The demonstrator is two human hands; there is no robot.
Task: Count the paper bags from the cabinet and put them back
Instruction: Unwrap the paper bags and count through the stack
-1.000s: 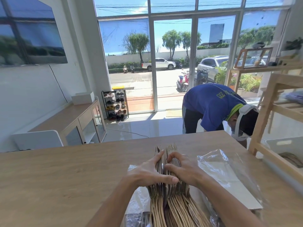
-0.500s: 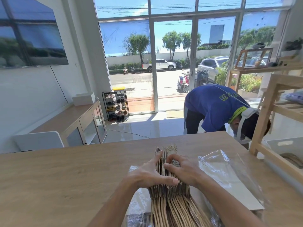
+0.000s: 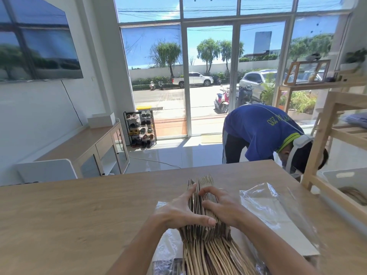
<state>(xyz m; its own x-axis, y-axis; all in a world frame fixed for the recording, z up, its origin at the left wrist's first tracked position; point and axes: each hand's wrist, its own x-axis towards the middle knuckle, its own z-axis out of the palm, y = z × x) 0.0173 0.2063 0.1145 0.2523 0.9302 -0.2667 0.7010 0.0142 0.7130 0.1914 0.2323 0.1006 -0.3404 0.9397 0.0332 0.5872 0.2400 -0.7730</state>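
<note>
Paper bags: the paper bags stand on edge in a tight brown row on the bench, straight in front of me, with a narrow gap parted near the row's far end.
Left hand: my left hand grasps the bags left of that gap, thumb laid across their top edges, fingers reaching into the gap.
Right hand: my right hand sits on the bags right of the gap, its curled fingers pinching their top edges.
Plastic wrap: clear plastic wrap lies crumpled under the bags and to their right.
Shelf: a wooden shelf stands further right of the bags.
Person: someone in a blue shirt bends over beyond the bags, past the bench's far edge.
Cabinet: a low cabinet is far left of the bags, along the wall.
</note>
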